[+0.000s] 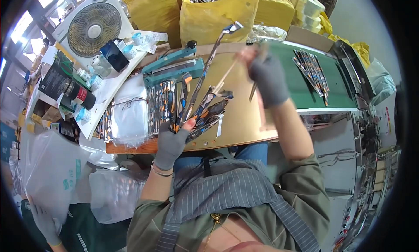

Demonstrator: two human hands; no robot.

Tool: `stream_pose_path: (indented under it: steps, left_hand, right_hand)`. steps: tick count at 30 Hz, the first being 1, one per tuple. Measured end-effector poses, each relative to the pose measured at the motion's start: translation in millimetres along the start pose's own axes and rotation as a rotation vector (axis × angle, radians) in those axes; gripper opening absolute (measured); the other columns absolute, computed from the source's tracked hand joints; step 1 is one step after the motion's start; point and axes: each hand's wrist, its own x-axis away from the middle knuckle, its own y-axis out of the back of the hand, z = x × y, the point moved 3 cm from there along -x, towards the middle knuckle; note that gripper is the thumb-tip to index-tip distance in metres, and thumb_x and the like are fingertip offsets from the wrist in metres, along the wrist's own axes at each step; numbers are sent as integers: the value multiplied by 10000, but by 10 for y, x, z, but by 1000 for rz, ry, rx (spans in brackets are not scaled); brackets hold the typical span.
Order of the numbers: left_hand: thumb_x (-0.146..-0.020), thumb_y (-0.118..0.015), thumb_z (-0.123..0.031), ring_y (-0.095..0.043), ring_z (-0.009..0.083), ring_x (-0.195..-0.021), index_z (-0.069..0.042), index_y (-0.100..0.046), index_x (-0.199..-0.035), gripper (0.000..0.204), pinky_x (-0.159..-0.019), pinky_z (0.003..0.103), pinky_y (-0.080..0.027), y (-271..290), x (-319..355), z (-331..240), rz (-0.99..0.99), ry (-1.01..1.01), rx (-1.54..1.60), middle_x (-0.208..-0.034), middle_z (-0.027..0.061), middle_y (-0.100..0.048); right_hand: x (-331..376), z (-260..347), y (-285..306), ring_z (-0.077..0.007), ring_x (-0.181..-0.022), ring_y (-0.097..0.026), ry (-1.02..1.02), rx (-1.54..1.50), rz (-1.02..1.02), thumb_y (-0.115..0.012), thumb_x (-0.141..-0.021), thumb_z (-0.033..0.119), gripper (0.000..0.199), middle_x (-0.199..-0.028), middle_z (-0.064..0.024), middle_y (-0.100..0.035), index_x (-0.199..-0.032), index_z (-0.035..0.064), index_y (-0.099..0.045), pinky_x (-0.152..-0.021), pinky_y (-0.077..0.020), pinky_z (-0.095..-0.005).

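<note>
My left hand, in a grey fingerless glove, is closed around a fanned bundle of narrow dark packets with orange, blue and white spots. One long packet sticks up well above the others, its top end bent over. My right hand, gloved the same way, is raised to the right of the bundle and smeared by motion. Its fingers appear closed on a thin brownish stick. A pale thin stick slants from the bundle toward its fingertips; whether they touch it is unclear.
A teal bag sealer stands behind clear bags and more spotted packets. Other packets lie on the green belt. Yellow sacks line the back; a fan stands left. Another person's gloved hand is lower left.
</note>
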Motion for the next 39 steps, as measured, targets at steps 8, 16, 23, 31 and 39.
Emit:
stream_pose_path:
  steps: [8,16,23,31,39]
  left_hand:
    - [-830,-667,-279,-426,43,-413,-50,-636,-825,231,-353,200,-296,193,16,271,-77,116,-31,-591,-24,-557]
    - [-835,-685,-231,-500,95,-505,-10,-606,-766,245,-468,261,-389,141,-22,375,-114,-79,-15,-585,-12,-536]
    - [-821,-573,-47,-676,277,-824,7,-573,-1176,359,-717,307,-511,19,72,291,-113,-647,-382,-940,175,-667]
    - [-861,-527,-95,-680,245,-818,4,-574,-1191,347,-699,304,-512,138,143,386,-77,-611,-448,-938,151,-679]
    - [-926,-541,-172,-565,101,-576,-2,-629,-1049,227,-509,257,-446,35,174,546,6,-294,213,-773,56,-636]
  right_hand:
    - [-565,-253,803,-30,-428,-268,-111,-437,-294,-585,-898,218,162,-596,72,-387,-897,60,-621,-385,-185,-202]
    - [-202,-188,348,-41,-468,-391,-157,-368,-42,-554,-904,336,272,-696,45,-485,-970,80,-620,-420,-283,-183]
    - [-114,-167,-281,-37,-493,-395,143,8,183,-575,-887,317,293,-638,49,-459,-810,40,-631,-442,-283,-190]
    - [-2,93,-243,-22,-445,-326,-206,-359,245,-530,-912,287,264,-571,50,-425,-749,82,-560,-404,-211,-192]
    - [152,-563,-413,-89,-526,-466,294,-201,436,-534,-910,198,139,-688,-31,-549,-866,70,-566,-467,-343,-218]
